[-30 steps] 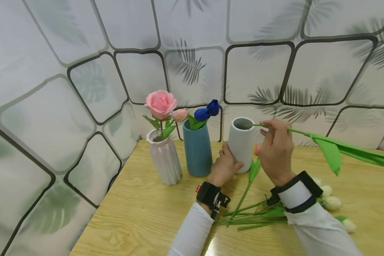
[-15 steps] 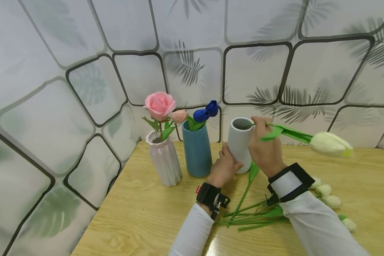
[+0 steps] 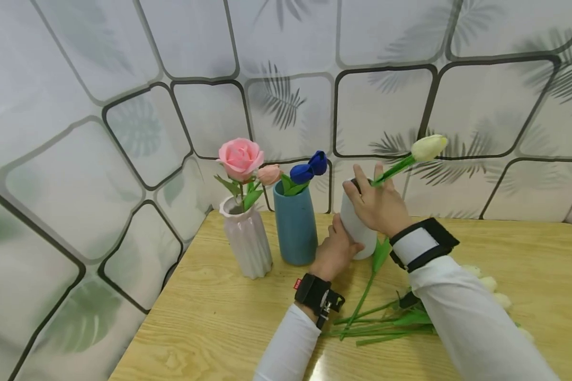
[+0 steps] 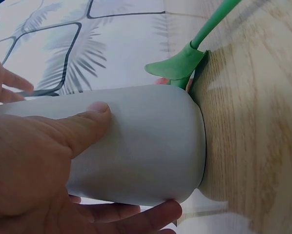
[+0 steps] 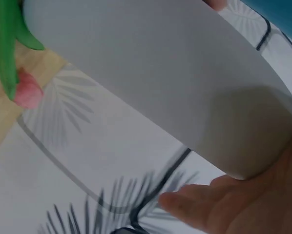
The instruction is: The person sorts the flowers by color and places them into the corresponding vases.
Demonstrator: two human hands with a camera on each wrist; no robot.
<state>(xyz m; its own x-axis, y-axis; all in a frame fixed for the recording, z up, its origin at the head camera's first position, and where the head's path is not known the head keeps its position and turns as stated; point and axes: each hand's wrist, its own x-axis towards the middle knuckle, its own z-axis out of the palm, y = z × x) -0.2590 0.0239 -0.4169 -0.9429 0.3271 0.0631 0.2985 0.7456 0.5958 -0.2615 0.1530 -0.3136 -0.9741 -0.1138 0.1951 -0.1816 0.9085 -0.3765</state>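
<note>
My left hand [image 3: 334, 251] grips the lower side of a white vase [image 4: 141, 141], with the thumb on one side and fingers on the other. The vase stands on the wooden table. Over its mouth lies my right hand [image 3: 383, 206], the palm against the rim and the visible fingers extended. A white tulip [image 3: 428, 148] rises from the mouth beside these fingers, leaning right. The lower stem is out of sight, and no finger plainly pinches it. In the right wrist view the vase [image 5: 160, 73] crosses the picture, with a pink tulip [image 5: 28, 91] lying beyond its base.
Left of the white vase stands a blue vase [image 3: 296, 227] with blue tulips. Farther left is a fluted pinkish vase [image 3: 248, 243] holding a pink rose [image 3: 240, 159] and a peach bloom. Several green stems [image 3: 381, 330] with white blooms lie under my right forearm. A patterned curtain hangs behind.
The white tulip has swung from lying sideways to leaning upright, its stem in the white vase. My right hand has moved left over the mouth and its fingers have straightened. The left hand stays put.
</note>
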